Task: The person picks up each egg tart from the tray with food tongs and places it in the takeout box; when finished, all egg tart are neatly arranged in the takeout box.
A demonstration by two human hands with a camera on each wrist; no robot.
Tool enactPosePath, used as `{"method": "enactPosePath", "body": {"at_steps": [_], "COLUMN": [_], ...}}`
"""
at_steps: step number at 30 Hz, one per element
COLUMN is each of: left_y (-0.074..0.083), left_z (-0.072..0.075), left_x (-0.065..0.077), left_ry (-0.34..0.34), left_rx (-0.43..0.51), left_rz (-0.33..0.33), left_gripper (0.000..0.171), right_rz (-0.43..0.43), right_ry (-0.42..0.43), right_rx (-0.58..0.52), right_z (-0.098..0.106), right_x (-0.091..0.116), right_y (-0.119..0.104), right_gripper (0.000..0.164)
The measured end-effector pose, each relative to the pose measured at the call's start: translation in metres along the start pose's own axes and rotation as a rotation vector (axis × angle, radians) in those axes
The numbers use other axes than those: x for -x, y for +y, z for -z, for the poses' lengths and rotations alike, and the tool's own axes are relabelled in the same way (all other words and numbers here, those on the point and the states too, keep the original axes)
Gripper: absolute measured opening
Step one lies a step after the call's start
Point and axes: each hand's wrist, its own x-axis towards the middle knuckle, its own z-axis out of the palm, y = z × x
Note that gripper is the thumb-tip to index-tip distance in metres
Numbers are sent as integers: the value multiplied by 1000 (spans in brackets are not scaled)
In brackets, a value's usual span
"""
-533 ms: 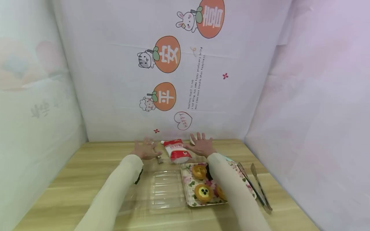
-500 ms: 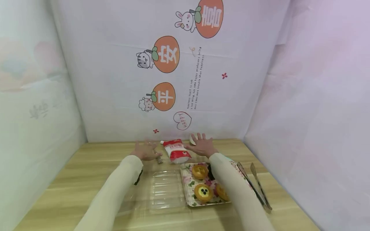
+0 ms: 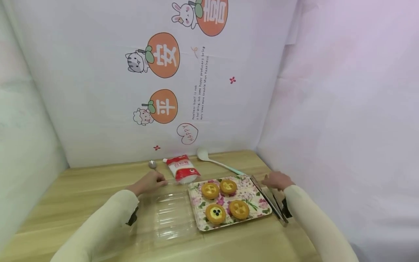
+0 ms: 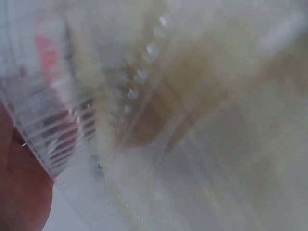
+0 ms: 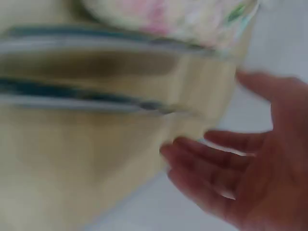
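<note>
My left hand (image 3: 148, 183) reaches to the far rim of a clear plastic box (image 3: 175, 213), its fingers curled at the edge. The left wrist view has part of that hand (image 4: 26, 185) at the left, with the box's ribbed wall (image 4: 53, 130) across it. My right hand (image 3: 278, 181) is over the far end of a pair of tongs (image 3: 266, 198) at the right of the table. In the right wrist view the fingers (image 5: 197, 187) are spread and loosely bent, apart from the dark-handled tongs (image 5: 72, 94).
A flowered tray (image 3: 255, 193) bears several egg tarts (image 3: 215, 214) between box and tongs. Behind lie a red-and-white bag (image 3: 182, 167), a white ladle with a pale green handle (image 3: 203, 154) and a small metal spoon (image 3: 152, 164). Cloth walls (image 3: 343, 127) close in the table.
The head view has turned right. My spread hands have come back from the rear of the table: the left to the box's rim, the right across the tray to the tongs.
</note>
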Motion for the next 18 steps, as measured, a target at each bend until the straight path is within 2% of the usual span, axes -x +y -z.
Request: {"method": "enactPosePath", "body": {"at_steps": [2, 5, 9, 11, 18], "left_y": [-1, 0, 2, 3, 1], "left_z": [-3, -3, -1, -1, -6], "left_x": [1, 3, 4, 3, 3], "left_ry": [24, 55, 78, 87, 118], "left_rx": [21, 25, 29, 27, 32], "left_rz": [-27, -32, -7, 2, -9], "left_gripper": [14, 12, 10, 9, 9], "right_rz": [-66, -91, -44, -25, -35], "right_ry": [-49, -65, 20, 53, 85], "right_rx": [-151, -262, -217, -200, -237], "right_z": [-10, -23, -34, -36, -41], "right_x": [5, 10, 14, 17, 20], "right_y": [18, 32, 35, 32, 29], "right_gripper": [47, 55, 60, 56, 48]}}
